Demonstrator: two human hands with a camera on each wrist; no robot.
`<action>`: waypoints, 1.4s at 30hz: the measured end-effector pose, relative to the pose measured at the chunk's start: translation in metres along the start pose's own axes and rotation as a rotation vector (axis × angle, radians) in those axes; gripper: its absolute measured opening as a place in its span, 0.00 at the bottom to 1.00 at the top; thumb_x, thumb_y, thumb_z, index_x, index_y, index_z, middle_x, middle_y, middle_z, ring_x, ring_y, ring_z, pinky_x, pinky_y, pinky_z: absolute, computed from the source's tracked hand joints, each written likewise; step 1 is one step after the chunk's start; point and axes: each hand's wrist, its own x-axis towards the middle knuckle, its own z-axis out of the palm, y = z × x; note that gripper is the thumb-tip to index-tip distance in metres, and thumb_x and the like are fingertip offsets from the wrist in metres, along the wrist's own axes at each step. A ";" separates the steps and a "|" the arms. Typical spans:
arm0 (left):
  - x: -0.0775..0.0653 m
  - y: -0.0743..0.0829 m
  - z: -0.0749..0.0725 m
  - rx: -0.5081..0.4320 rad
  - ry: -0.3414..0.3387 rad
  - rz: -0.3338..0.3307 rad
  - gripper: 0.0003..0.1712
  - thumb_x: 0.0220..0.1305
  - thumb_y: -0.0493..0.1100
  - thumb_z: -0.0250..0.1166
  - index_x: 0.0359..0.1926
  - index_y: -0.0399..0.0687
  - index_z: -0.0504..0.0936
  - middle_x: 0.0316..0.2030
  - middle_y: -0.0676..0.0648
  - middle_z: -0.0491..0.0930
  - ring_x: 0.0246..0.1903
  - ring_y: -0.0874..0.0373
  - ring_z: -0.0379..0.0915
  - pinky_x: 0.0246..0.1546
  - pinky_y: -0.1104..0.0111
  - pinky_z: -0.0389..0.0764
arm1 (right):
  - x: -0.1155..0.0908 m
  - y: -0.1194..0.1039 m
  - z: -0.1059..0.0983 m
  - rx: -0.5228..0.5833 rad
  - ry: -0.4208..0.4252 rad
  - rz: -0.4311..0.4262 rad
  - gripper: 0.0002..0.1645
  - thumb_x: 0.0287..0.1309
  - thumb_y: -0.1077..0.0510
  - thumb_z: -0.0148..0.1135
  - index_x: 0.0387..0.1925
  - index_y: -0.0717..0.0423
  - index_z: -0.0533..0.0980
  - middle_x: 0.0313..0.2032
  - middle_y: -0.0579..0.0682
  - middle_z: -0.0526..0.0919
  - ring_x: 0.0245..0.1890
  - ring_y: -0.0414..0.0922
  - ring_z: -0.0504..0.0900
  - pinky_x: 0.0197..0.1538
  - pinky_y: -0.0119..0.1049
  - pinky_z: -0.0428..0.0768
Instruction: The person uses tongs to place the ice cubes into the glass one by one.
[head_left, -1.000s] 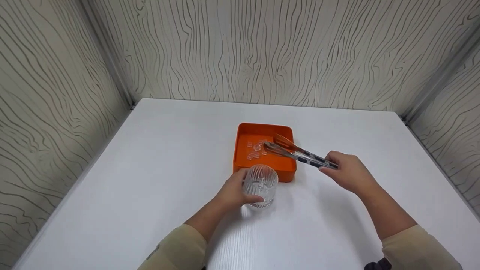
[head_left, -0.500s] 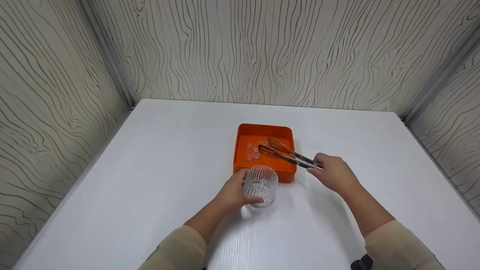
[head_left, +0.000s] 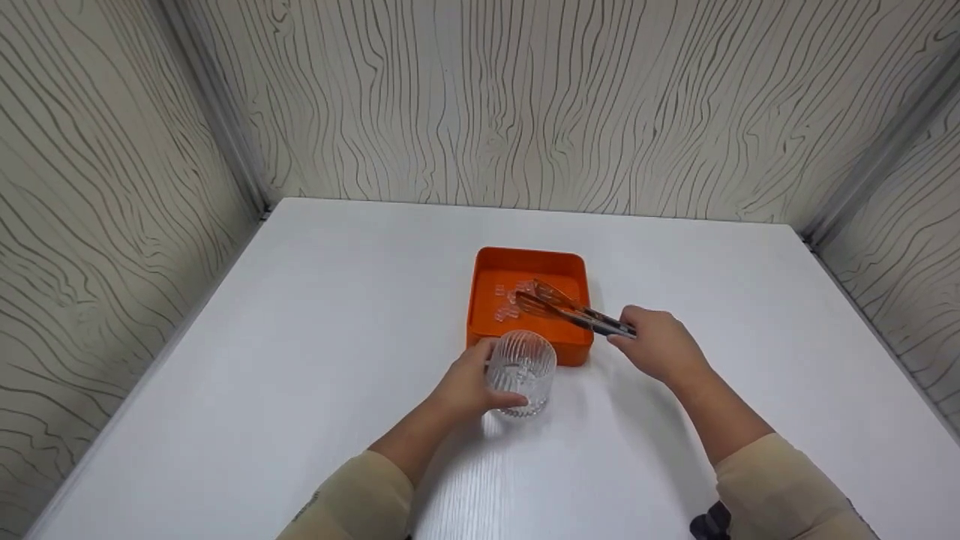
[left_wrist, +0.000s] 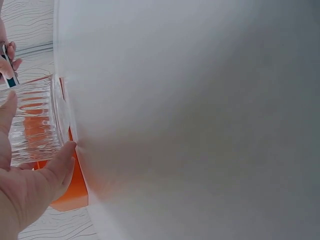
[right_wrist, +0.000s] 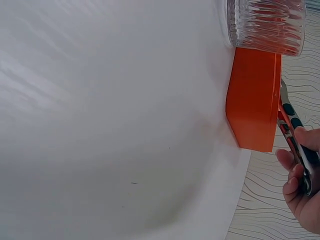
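My left hand [head_left: 466,384] curls round a ribbed clear glass [head_left: 523,367] that stands on the white table in front of an orange tray [head_left: 480,328]. In the right wrist view the glass [right_wrist: 267,25] looks close against the near side of the tray [right_wrist: 252,100]. My right hand [head_left: 664,345] grips metal tongs [head_left: 592,321] by the handle end. Their two tips are inside the tray, apart, over or beside several small clear pieces like ice cubes [head_left: 506,311]. Whether the tips touch a piece is too small to tell.
The white table [head_left: 337,315] stretches out on both sides of the tray. Wood-pattern panels [head_left: 480,105] rise behind it and at the left and right.
My right hand has moved left and slightly down, bringing the tongs' tips lower into the tray among the clear pieces. My left hand and the glass have stayed in place.
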 end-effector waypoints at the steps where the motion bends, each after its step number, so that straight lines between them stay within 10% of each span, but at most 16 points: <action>1: 0.000 0.000 0.000 -0.002 -0.001 0.002 0.48 0.34 0.56 0.76 0.59 0.63 0.64 0.55 0.55 0.70 0.56 0.54 0.65 0.57 0.53 0.67 | 0.000 -0.001 0.000 -0.001 -0.001 -0.001 0.11 0.57 0.51 0.59 0.35 0.55 0.72 0.24 0.49 0.74 0.24 0.46 0.69 0.26 0.35 0.67; 42: 0.001 -0.002 -0.003 0.016 -0.013 0.045 0.47 0.35 0.56 0.76 0.59 0.60 0.64 0.53 0.55 0.71 0.55 0.55 0.66 0.57 0.55 0.68 | 0.010 -0.011 0.010 -0.040 0.023 0.003 0.06 0.56 0.56 0.59 0.27 0.53 0.74 0.20 0.48 0.74 0.22 0.47 0.70 0.25 0.35 0.69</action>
